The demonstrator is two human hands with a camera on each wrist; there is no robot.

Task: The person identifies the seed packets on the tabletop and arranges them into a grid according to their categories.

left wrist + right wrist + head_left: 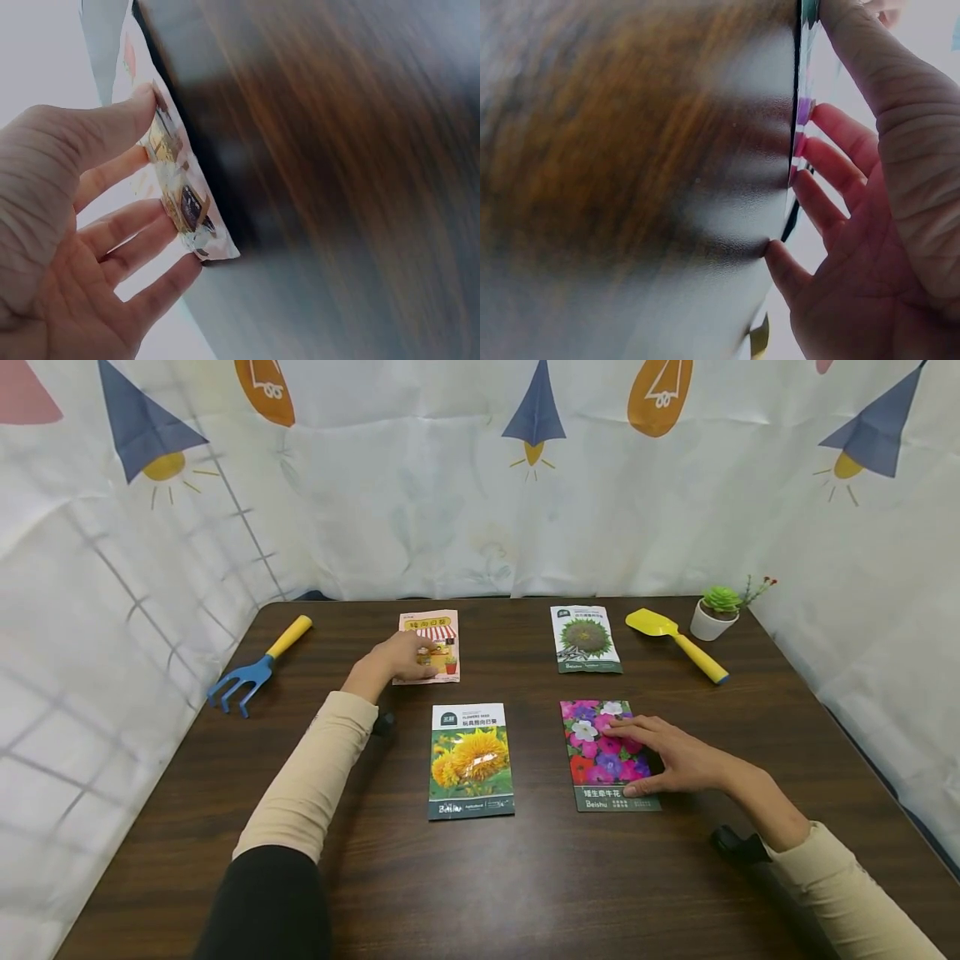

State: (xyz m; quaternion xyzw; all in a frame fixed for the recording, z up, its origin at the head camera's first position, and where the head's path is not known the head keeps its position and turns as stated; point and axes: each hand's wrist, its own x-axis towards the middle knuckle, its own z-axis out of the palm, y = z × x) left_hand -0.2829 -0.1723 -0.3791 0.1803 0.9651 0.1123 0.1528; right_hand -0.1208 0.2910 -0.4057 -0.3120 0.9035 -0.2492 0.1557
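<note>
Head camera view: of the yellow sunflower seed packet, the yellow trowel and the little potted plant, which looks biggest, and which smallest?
1. Yellow sunflower seed packet, clearly the largest.
2. Yellow trowel, long but slim.
3. Potted plant, the smallest.

The packet lies nearer the camera than the other two, which inflates its lead; the trowel and plant sit at a similar depth.

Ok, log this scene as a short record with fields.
left hand: fingers rest on the pink seed packet
right hand: fingers spread flat on the morning-glory packet
untouched packets: yellow sunflower packet, green sunflower packet
tools: blue rake, yellow trowel
decor: small potted plant
surface: dark wooden table
</note>
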